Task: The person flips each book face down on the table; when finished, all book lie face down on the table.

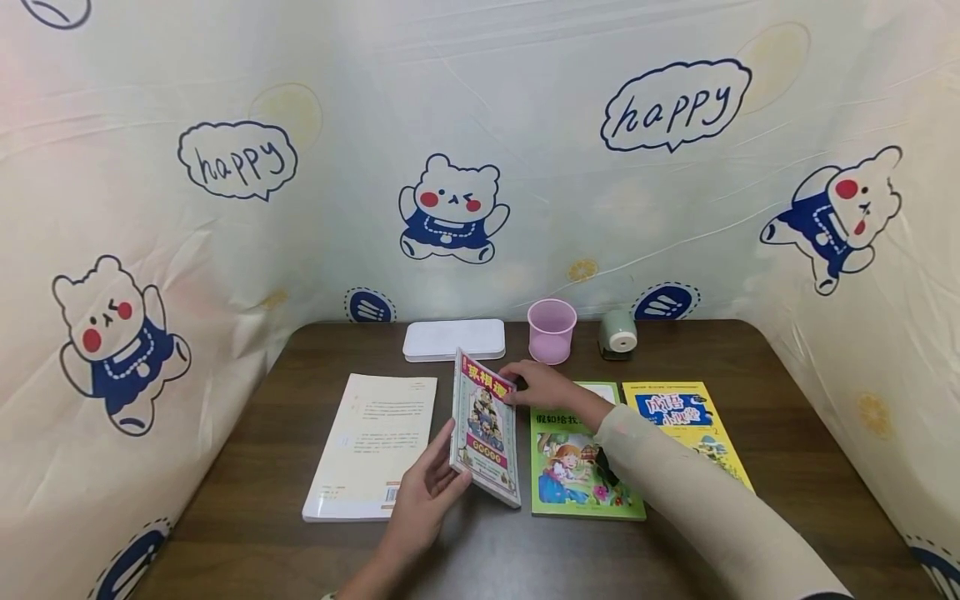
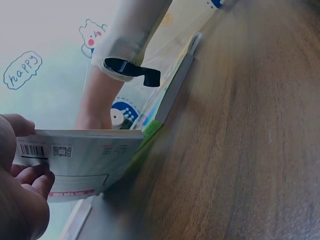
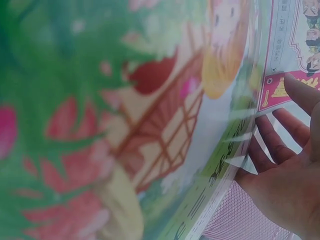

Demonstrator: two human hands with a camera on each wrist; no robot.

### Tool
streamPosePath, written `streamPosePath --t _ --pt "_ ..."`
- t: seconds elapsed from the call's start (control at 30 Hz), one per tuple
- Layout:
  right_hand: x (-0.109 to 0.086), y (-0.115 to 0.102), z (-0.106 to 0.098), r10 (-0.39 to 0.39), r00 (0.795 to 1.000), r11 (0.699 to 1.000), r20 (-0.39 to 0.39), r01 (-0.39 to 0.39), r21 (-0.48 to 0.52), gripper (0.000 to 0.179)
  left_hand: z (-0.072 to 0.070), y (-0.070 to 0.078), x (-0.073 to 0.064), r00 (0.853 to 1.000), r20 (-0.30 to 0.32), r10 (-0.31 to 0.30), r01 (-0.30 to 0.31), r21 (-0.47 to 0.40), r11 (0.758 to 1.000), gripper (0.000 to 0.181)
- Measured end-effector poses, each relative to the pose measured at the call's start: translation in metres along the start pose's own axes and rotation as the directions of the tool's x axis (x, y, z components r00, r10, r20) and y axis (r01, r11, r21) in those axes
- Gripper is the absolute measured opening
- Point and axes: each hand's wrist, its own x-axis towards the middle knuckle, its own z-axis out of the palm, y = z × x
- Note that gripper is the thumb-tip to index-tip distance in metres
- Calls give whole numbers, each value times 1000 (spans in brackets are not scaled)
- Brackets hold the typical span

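Note:
A book (image 1: 486, 429) with a pink and pale green illustrated cover stands tilted above the table, front cover facing me. My left hand (image 1: 423, 500) holds its lower left edge; in the left wrist view the fingers lie against the back cover (image 2: 80, 162), beside a barcode. At the upper right corner my right hand (image 1: 546, 388) pinches the book, its thumb on the front cover in the right wrist view and the other fingers behind. A green book (image 1: 573, 487) lies under my right forearm. To its right lies a yellow book (image 1: 712, 442).
Left of the hands, a white book (image 1: 382, 442) lies with its barcode side up. Along the table's back edge stand a white flat case (image 1: 454, 337), a pink cup (image 1: 552, 333) and a small green device (image 1: 618, 335). A printed curtain (image 1: 450, 83) surrounds the wooden table (image 1: 247, 500).

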Motion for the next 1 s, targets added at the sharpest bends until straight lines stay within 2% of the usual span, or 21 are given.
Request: streamPosePath --t 0.13,0.33,0.47,0.67,1.0 --pt "-1 -6 0 3 1000 1000 6 -3 7 50 0 2 -1 1000 4 14 -14 18 1000 73" --pt "-4 -17 -3 -32 999 998 2 31 62 55 1 5 -3 999 13 38 -39 52 998 70" --pt "-5 -25 -5 -64 998 996 -10 64 64 59 1 6 -5 995 25 95 -97 98 990 68" --pt "-3 -35 -7 -98 995 993 -28 100 61 67 0 7 -7 970 74 230 -239 149 960 67" --pt "-4 -49 -13 -140 989 983 -39 144 113 74 -2 8 -10 932 124 341 -361 212 908 68"
